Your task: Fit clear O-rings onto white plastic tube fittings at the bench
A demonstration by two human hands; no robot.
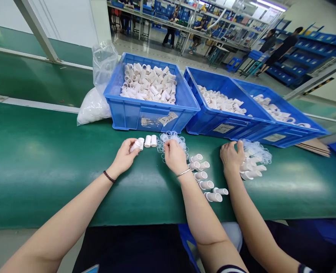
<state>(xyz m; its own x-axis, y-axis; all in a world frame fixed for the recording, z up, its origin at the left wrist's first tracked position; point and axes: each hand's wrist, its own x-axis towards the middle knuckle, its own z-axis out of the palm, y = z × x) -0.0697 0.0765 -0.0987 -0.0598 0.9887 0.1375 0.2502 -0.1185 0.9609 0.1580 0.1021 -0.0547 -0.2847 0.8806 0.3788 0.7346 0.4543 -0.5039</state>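
My left hand (pixel 125 156) is closed around a white plastic pipe fitting (pixel 137 144), held just above the green surface. Two more white fittings (pixel 150 141) stand side by side to its right. My right hand (pixel 174 155) reaches into a loose pile of thin clear rings (pixel 168 137), its fingers pinched together; whatever is between the fingertips is hidden. Close to my right wrist, several white pipe fittings (pixel 201 175) lie in a loose group on the surface, their open ends facing right.
Blue bins (pixel 156 112) full of white fittings line the back. A clear bag (pixel 93 108) leans at the left bin. On the right, a co-worker's hand (pixel 232 156) is by another ring pile (pixel 256 149) and white fittings (pixel 251 173). Cardboard sheets (pixel 314 147) lie far right.
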